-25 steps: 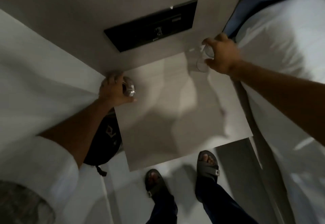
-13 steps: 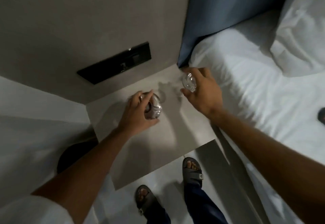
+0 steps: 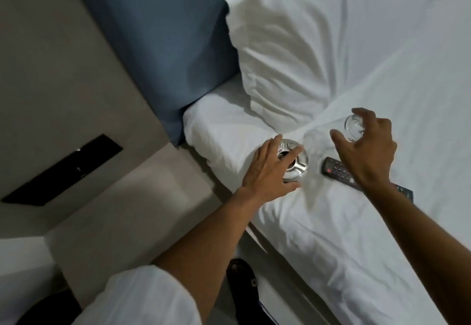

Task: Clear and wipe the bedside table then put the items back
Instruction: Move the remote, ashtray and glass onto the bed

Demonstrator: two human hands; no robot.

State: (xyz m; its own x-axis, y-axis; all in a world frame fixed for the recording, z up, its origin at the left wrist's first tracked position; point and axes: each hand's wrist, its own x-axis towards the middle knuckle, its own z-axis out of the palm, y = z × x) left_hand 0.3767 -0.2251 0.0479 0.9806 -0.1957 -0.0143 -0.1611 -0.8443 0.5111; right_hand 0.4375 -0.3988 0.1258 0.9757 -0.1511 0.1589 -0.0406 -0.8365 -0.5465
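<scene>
White bed sheet (image 3: 331,222) (creased), left hand (image 3: 270,171) gripping metal ashtray (image 3: 297,164), right hand (image 3: 367,151) gripping glass (image 3: 354,124)

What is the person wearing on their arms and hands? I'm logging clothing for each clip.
The left arm has a white sleeve pushed up near the elbow, the forearm bare below it. The right arm is bare as far as the frame shows. Neither the left hand nor the right hand shows gloves, rings or a watch.
</scene>
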